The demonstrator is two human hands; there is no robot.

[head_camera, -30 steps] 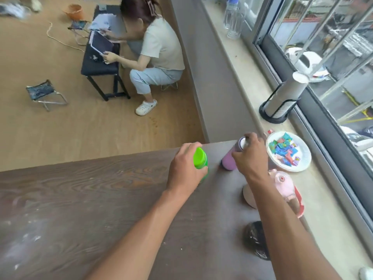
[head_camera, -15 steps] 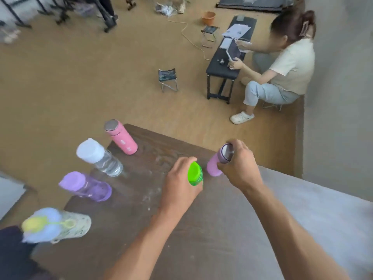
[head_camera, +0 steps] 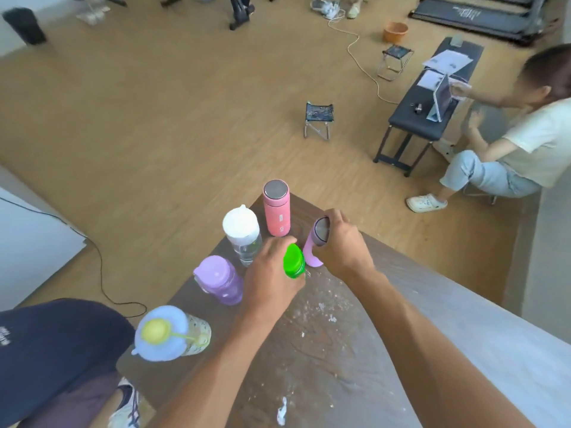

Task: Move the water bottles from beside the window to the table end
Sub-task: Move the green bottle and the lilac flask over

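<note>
Both hands are engaged at the centre of the frame. Left hand (head_camera: 272, 276) is closed around a green-capped bottle (head_camera: 293, 261); only the cap and a sliver beneath it show, the body being hidden by the fingers. Right hand (head_camera: 343, 245) is wrapped around the upper part of a lilac flask (head_camera: 312, 253) with a silver lid, which leans to the right; its base is at or just above the table (head_camera: 370, 350), and contact cannot be confirmed.

Four further bottles stand along the table's end, from centre frame down toward lower left. A pink flask (head_camera: 276, 213) with a metal lid stands upright at the corner. Just below and left of it is a clear bottle (head_camera: 242, 236) with a white cap. Next is a purple bottle (head_camera: 221, 281), close beside the left hand. Nearest the camera, at lower left, is a pale blue-lidded bottle (head_camera: 168, 333) with a yellow button on top. All four stand apart from each other.

Table surface is dark wood grain, marked with white flecks and smears below the hands.

Upper right: a seated person (head_camera: 506, 149) beside a black bench (head_camera: 432, 97) carrying a tablet and papers. A small folding stool (head_camera: 318, 118) stands on the wood floor at upper centre.
</note>
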